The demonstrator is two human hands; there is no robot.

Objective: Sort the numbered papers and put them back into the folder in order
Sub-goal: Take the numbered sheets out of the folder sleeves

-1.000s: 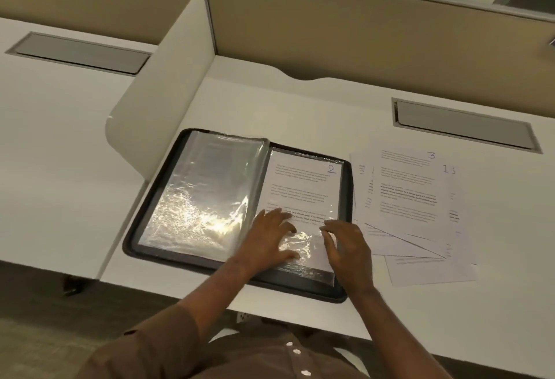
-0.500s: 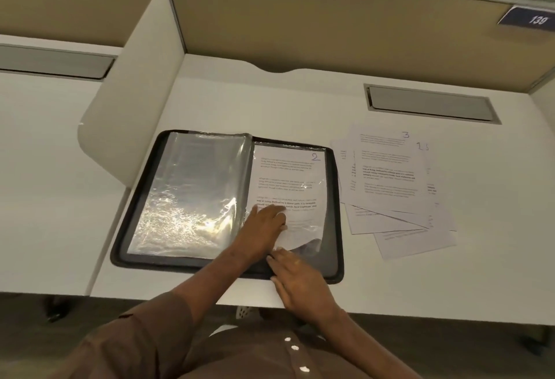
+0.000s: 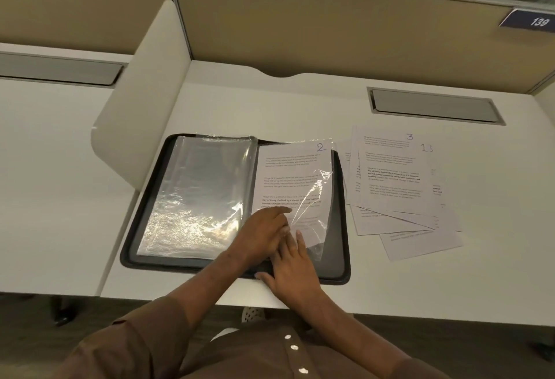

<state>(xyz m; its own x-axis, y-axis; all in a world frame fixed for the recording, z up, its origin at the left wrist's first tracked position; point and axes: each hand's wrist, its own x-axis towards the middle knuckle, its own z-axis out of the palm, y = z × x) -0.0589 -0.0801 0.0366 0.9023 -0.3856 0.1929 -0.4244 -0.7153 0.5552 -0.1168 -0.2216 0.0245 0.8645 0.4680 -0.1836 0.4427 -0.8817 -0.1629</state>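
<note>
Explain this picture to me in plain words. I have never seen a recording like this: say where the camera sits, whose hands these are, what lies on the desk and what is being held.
There is no machine here. A person wears a camera on the head, so the picture looks down over their own arms.

On the white desk lies an open black folder of clear plastic sleeves. A sheet marked 2 sits in the right-hand sleeve.

The left hand rests on that sheet, one finger pointing. The right hand lies at the page's lower edge, fingers straight, where the plastic lifts. Whether it pinches the plastic cannot be told.

Right of the folder lies a loose pile of papers, topmost marked 3.
</note>
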